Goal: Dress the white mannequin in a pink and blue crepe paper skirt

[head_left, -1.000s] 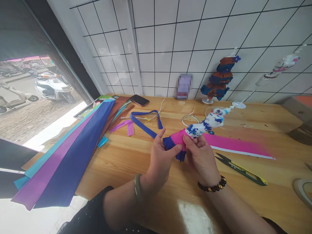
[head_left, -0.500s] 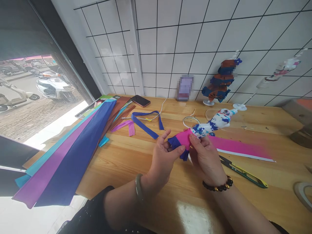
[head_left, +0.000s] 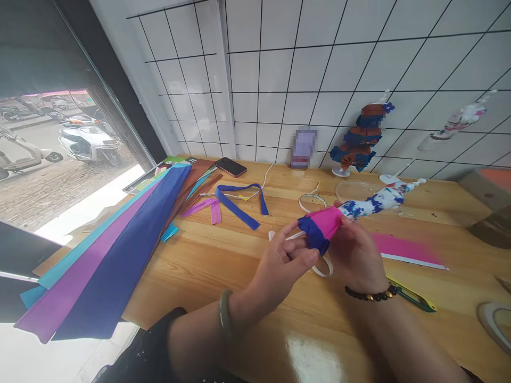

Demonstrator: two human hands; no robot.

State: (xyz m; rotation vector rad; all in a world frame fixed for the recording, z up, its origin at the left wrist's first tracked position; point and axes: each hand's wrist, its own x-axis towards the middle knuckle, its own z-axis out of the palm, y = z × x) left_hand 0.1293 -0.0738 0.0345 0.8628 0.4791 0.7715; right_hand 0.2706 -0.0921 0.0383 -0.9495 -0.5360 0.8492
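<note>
A small dress-form doll (head_left: 377, 205), its white bodice splashed with blue and some red, lies tilted in the air over the table, head end to the upper right. Round its lower part goes a pink skirt (head_left: 326, 219) with a dark blue hem (head_left: 313, 234). My right hand (head_left: 361, 258) grips the doll at the waist, thumb on the pink band; its other fingers are mostly hidden. At the hem, my left hand (head_left: 285, 263) has the blue edge between thumb and fingers. A white ring-shaped strip (head_left: 328, 267) shows just below the skirt.
Long blue, purple and teal sheets (head_left: 115, 255) lie at the left. Behind are a blue strip (head_left: 239, 213), pink scraps (head_left: 215, 211), a phone (head_left: 230, 167) and a measuring tape (head_left: 312, 202). To the right lie a pink sheet (head_left: 411, 251) and a yellow-green cutter (head_left: 415, 297). A dressed figure (head_left: 357, 138) stands by the wall.
Both hands have moved the doll to the right and turned it flatter. More of the skirt's pink part and blue hem shows. The right hand now covers part of the cutter.
</note>
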